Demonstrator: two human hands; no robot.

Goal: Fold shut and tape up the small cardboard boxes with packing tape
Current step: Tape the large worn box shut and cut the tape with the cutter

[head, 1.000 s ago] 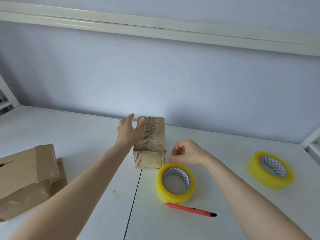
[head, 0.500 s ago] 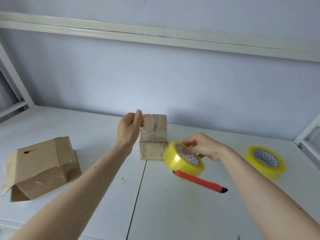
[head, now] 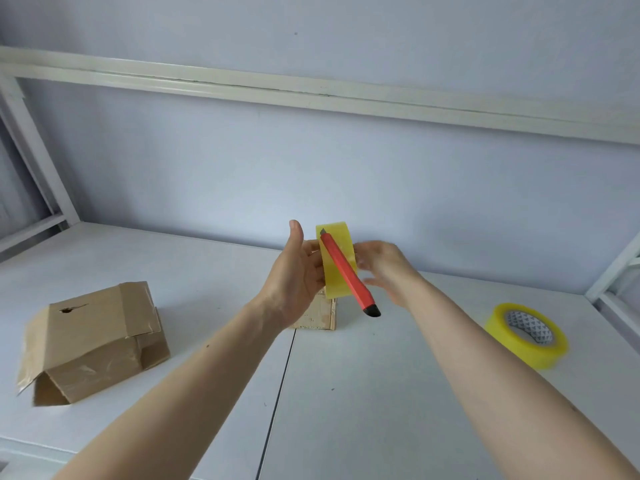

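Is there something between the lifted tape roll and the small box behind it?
Nothing visible. The tape roll, with the red cutter stuck across it, is held by both hands directly in front of the small box.

My left hand (head: 294, 275) and right hand (head: 388, 271) held the yellow packing-tape roll (head: 334, 268) upright above the small cardboard box (head: 320, 317), red utility knife (head: 348, 273) stuck across it.

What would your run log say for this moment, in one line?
both hands hold tape roll upright | red cutter stuck across it | small box behind
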